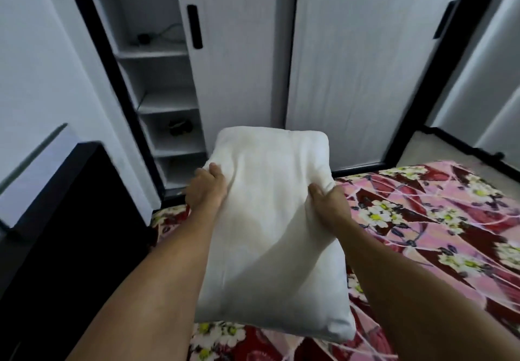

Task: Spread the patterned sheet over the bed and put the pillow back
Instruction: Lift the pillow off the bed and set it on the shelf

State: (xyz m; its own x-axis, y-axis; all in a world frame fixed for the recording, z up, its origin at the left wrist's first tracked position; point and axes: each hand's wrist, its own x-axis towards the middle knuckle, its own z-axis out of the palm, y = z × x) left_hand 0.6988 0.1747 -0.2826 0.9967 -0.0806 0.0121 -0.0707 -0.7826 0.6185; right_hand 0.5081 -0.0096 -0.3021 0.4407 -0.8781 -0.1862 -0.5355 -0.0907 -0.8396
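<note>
While both bare arms reach forward, the white pillow (270, 228) hangs lifted above the patterned sheet (427, 228), which lies spread over the bed. The left hand (206, 189) pinches the pillow's left edge, thumb on top and fingers curled behind. The right hand (330, 205) clutches the pillow's right edge, bunching the fabric. Beyond the pillow stands a white wardrobe (351, 65) with black handles, and to the pillow's upper left are open shelves (166, 101). A black headboard (64, 234) sits left of the pillow, beside the left forearm.
</note>
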